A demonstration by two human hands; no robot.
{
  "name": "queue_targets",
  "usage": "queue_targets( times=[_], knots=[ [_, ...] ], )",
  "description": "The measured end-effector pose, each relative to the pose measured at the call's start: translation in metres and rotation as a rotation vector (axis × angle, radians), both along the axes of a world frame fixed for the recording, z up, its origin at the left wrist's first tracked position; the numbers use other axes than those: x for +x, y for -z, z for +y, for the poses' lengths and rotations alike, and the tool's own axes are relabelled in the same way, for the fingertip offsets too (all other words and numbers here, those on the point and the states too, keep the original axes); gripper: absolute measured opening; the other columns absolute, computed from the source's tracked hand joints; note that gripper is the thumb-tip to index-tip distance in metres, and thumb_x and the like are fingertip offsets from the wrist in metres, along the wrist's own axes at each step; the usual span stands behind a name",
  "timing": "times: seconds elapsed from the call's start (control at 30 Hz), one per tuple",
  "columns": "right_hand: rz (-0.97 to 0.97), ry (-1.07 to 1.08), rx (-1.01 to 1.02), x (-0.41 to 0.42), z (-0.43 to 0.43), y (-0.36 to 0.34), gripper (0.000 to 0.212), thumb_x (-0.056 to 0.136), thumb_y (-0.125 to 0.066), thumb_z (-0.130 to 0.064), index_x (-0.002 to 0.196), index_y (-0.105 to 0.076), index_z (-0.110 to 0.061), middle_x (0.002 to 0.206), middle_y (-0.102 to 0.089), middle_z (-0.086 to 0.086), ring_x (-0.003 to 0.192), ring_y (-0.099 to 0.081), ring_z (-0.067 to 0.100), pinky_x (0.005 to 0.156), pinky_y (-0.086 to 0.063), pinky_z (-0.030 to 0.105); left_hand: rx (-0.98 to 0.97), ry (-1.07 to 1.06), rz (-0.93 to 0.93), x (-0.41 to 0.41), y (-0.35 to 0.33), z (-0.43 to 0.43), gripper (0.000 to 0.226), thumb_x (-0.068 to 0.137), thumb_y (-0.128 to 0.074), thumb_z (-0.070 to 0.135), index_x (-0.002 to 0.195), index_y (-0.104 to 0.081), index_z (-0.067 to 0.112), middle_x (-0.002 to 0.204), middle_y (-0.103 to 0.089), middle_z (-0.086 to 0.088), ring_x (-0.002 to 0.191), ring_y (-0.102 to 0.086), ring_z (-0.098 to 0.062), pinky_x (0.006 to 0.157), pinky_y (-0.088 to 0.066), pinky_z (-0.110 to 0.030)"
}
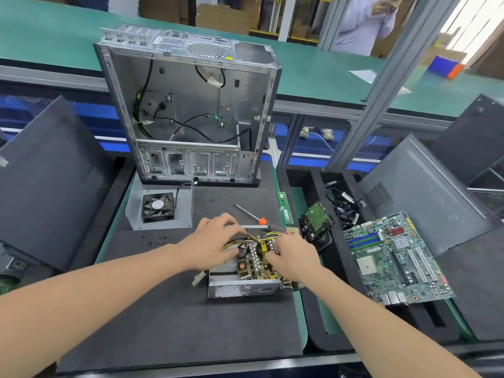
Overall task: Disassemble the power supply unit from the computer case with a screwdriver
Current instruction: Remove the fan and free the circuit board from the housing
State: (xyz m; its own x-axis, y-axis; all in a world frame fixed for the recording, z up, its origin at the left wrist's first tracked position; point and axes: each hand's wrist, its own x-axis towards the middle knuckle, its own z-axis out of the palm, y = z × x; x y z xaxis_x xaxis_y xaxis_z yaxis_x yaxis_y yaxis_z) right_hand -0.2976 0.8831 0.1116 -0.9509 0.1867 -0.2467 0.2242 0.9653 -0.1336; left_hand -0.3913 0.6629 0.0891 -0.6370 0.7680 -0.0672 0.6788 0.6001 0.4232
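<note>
Lower centre of frame: power supply [245, 271] out of the case, lid off, sitting on the counter [169, 317]. Left hand [211, 242] spread wide over the yellow wires [263, 237], fingers curled at the far edge. Right hand [293, 257] pressed onto the board, fingertips tucked in among parts; can't tell if gripping anything. Best approach prob: steady the metal shell w/ one hand, lift board by edges, no yanking on wires. Screwdriver [249, 214] idle just beyond, orange handle. Right of centre: black foam tray [297, 181] w/ hard drive [316, 221], cable bundle [345, 205], motherboard [395, 257] lying partly over it. Fan [158, 207] centre left. Upper centre: case [188, 113] upright, gutted, only loose cables inside.
</note>
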Motion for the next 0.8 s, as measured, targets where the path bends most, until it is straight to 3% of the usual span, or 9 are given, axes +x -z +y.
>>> queue_targets(
  times=[0.13,0.33,0.53,0.67,0.8],
  knots=[
    [0.058,-0.025,-0.005,0.006,0.001,-0.001,0.034,0.088,-0.051,-0.038,0.065,-0.039,-0.016,0.065,-0.047,0.000,0.063,-0.047,0.026,0.061,-0.040,0.033,-0.009,0.010,0.032,0.005,0.001,0.012,0.041,0.102,-0.056,0.040,0.142,-0.046,0.047,0.140,-0.037,0.010,0.127,-0.038,-0.014,0.111,-0.022,-0.042],
    [0.160,-0.060,0.056,0.015,-0.004,0.000,0.035,0.088,-0.048,-0.040,0.064,-0.035,-0.019,0.063,-0.045,-0.002,0.062,-0.049,0.027,0.058,-0.035,0.033,-0.106,0.083,0.257,-0.003,-0.011,0.019,0.023,0.101,-0.056,0.041,0.120,-0.061,0.030,0.131,-0.047,0.009,0.112,-0.053,-0.016,0.108,-0.032,-0.040],
    [0.237,-0.053,0.073,0.020,-0.005,-0.006,0.036,0.090,-0.048,-0.039,0.064,-0.035,-0.018,0.060,-0.044,-0.003,0.060,-0.048,0.026,0.054,-0.026,0.033,-0.048,0.074,0.098,-0.010,-0.024,0.004,0.012,0.099,-0.055,0.036,0.103,-0.054,0.025,0.110,-0.052,0.008,0.089,-0.056,-0.018,0.077,-0.050,-0.039],
    [0.270,-0.033,0.039,0.018,-0.008,-0.013,0.037,0.088,-0.050,-0.038,0.062,-0.035,-0.017,0.057,-0.044,-0.001,0.058,-0.046,0.025,0.052,-0.027,0.031,-0.054,0.050,0.044,-0.013,-0.028,-0.005,0.019,0.097,-0.064,0.024,0.089,-0.047,0.028,0.087,-0.050,0.010,0.081,-0.052,-0.015,0.076,-0.049,-0.040],
    [0.253,-0.085,0.046,0.018,-0.016,-0.014,0.039,0.086,-0.051,-0.040,0.060,-0.034,-0.016,0.054,-0.040,-0.002,0.057,-0.041,0.023,0.053,-0.029,0.029,-0.104,0.051,0.058,-0.012,-0.031,-0.013,0.027,0.089,-0.056,0.004,0.086,-0.042,0.027,0.079,-0.049,0.013,0.079,-0.052,-0.016,0.071,-0.049,-0.041]
  ],
)
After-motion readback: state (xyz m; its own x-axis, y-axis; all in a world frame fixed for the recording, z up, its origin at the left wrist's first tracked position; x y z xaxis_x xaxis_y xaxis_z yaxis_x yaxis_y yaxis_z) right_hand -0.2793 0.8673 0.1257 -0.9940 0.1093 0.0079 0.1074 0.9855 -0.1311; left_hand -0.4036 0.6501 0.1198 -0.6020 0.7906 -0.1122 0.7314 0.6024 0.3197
